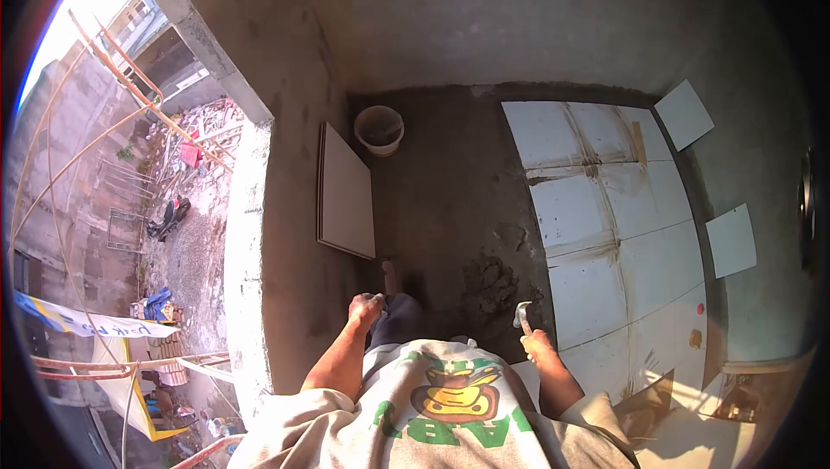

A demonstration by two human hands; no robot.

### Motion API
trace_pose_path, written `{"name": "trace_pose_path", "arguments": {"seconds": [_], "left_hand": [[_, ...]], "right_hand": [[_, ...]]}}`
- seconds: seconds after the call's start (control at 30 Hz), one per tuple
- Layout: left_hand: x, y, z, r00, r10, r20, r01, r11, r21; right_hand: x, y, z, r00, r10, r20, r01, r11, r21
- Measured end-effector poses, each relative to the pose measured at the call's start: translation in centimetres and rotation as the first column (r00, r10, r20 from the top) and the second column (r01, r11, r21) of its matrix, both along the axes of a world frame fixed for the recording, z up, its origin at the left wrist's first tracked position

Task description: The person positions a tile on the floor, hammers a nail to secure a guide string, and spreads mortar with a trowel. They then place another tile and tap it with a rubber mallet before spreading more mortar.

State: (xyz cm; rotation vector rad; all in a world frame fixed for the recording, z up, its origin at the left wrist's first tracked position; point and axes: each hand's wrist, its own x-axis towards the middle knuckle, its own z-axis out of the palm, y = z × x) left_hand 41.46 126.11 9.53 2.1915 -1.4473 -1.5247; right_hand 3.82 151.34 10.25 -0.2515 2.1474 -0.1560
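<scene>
My right hand (538, 344) is wrapped round the handle of a hammer (522, 317), its metal head pointing up and away from me. My left hand (367, 306) is closed near my dark-clothed leg; what it holds, if anything, is too small to name. Between and ahead of my hands lies a heap of wet mortar (494, 286) on the dark floor. Large white floor tiles (584, 210), smeared with brown mortar, lie to the right of it.
A bucket (379, 130) stands near the far left corner. Stacked tiles (347, 192) lean on the left wall. Loose tiles (685, 114) rest along the right wall. Beyond the concrete ledge (246, 253) at left is a drop to a rubble-strewn yard.
</scene>
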Motion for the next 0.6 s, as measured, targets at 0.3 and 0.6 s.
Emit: {"name": "trace_pose_path", "arguments": {"seconds": [0.3,0.6], "left_hand": [[-5.0,-21.0,-9.4,0.993,0.023,-0.113,-0.032,0.997,-0.075],[-13.5,-46.9,-4.7,0.917,-0.397,-0.039,0.355,0.857,-0.373]], "right_hand": [[-2.3,-13.2,-4.4,0.940,0.330,-0.082,-0.316,0.937,0.148],[-6.3,-30.9,2.1,0.975,-0.190,0.112,0.167,0.968,0.186]]}}
